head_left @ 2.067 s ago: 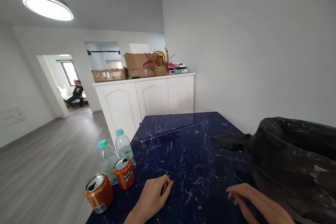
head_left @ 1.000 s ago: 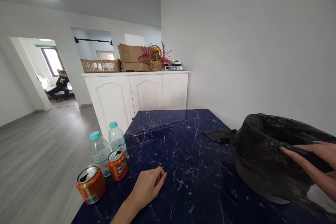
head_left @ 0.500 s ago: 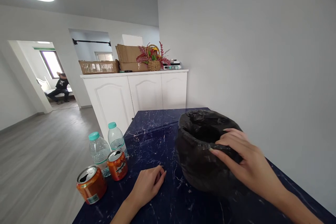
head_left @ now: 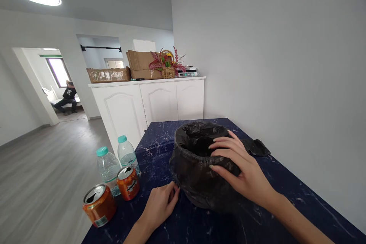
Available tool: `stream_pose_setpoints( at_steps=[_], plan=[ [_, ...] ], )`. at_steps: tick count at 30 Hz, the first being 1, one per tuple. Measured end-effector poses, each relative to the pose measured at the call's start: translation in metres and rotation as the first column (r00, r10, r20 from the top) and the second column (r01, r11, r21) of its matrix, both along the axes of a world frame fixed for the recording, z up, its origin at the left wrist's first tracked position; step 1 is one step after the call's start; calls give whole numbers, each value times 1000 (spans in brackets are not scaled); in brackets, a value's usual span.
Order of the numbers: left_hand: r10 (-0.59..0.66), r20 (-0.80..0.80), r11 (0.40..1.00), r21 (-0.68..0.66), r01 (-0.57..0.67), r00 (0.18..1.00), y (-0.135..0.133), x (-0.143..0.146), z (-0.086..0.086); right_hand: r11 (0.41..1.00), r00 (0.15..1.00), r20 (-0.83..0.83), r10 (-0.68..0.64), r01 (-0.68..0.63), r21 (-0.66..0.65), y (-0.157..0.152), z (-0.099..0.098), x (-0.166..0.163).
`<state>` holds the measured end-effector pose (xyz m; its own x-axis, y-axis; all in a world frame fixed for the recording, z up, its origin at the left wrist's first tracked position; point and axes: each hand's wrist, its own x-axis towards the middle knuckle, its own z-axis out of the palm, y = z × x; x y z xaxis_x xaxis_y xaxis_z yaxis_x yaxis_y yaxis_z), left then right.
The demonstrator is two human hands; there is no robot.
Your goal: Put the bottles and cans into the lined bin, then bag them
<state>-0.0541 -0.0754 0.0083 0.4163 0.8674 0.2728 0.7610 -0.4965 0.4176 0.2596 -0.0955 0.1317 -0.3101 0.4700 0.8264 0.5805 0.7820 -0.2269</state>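
A small bin lined with a black plastic bag (head_left: 194,171) stands on the dark blue marble table (head_left: 286,198). My right hand (head_left: 240,167) grips its near right rim, fingers curled over the edge. My left hand (head_left: 161,204) rests on the table just left of the bin, fingers loosely curled under, holding nothing I can see. Two orange drink cans (head_left: 98,206) (head_left: 128,183), both with opened tops, stand at the table's left edge. Behind them are two water bottles with teal caps (head_left: 107,167) (head_left: 127,154).
A loose flap of black bag (head_left: 256,146) lies on the table by the right wall. A white cabinet (head_left: 148,103) stands beyond the table, carrying cardboard boxes (head_left: 140,63) and a flower basket (head_left: 167,65). A person (head_left: 67,97) sits in the far room at left.
My right hand took the black-bagged bin from the right and slid it left to the table's middle, close to my left hand. The left hand stayed put.
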Motion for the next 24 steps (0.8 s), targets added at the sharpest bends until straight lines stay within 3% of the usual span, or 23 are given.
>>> stream_pose_setpoints(
  at_steps=[3,6,9,12,14,15,18,20,22,24],
  plan=[
    [-1,-3,1000,13,1,1000,0,0,1,989,988,-76,-133,127,-78,-13,-30,2],
    [0,-14,999,42,1,1000,-2,1,-1,945,929,-269,-255,181,-273,-32,-86,11],
    [-5,-44,996,93,9,999,-15,-3,-1,824,843,-378,-382,125,-553,-44,-145,32],
    [12,-81,975,221,7,997,-35,-13,12,623,784,-413,-463,-44,-781,-44,-181,58],
    [64,-68,930,365,-35,996,-46,-24,34,521,801,-394,-451,-122,-845,-40,-188,71],
    [99,-44,893,445,-69,994,-50,-31,50,498,814,-387,-434,-142,-855,-38,-187,74],
    [243,47,712,670,-211,969,-49,-54,106,495,840,-365,-402,-136,-858,-36,-183,76],
    [356,34,608,751,-259,934,-39,-71,141,498,851,-338,-402,-106,-861,-37,-183,75],
    [506,-15,545,781,-306,863,-22,-86,167,510,857,-325,-401,-86,-856,-39,-186,74],
    [605,-88,550,765,-336,792,-3,-97,181,528,860,-328,-390,-82,-845,-39,-191,75]
  ],
)
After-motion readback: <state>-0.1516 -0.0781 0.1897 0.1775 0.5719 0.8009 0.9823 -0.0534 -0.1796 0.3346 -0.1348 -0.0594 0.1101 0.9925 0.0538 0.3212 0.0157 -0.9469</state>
